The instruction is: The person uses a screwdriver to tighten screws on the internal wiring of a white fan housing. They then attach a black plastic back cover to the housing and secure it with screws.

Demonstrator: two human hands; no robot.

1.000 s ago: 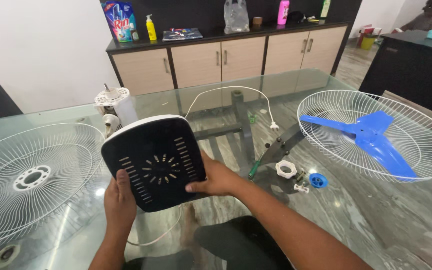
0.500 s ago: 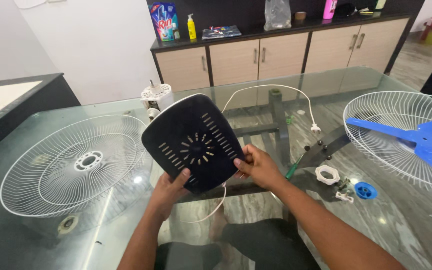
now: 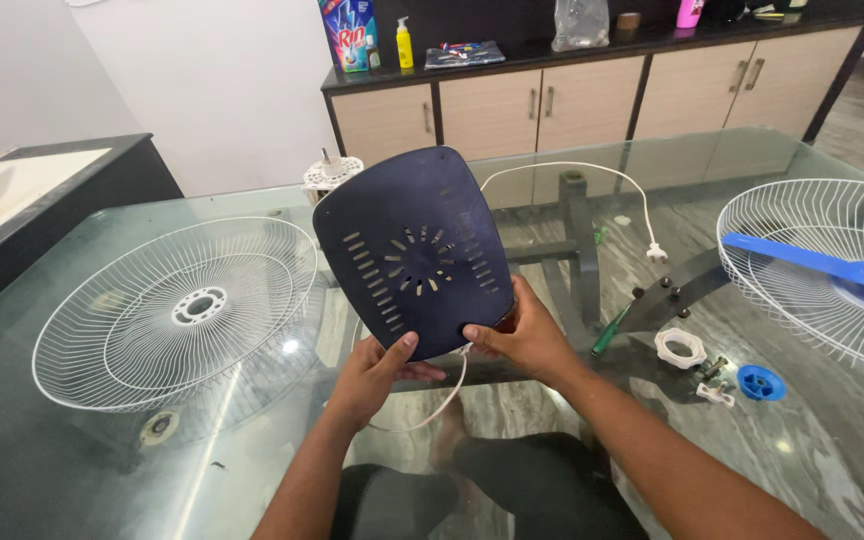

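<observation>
While a glass table (image 3: 82, 470) fills most of the view, 2 white wire fan guards rest on it — one guard (image 3: 177, 310) at the left, lying flat, and the other guard (image 3: 817, 265) at the right, with a blue fan blade (image 3: 832, 265) lying in it. Above the table's middle, tilted up toward the camera, is a dark blue fan base (image 3: 412, 250) with slots and a ring of vents. The left hand (image 3: 377, 370) grips its lower edge, thumb on the face; the right hand (image 3: 522, 335) clasps its lower right corner. A white cord (image 3: 572, 172) loops behind it to a plug. Near the right guard lie a green screwdriver (image 3: 610, 332), a white ring nut (image 3: 679, 347) and a small blue cap (image 3: 760, 382) — all apart from the hands.
</observation>
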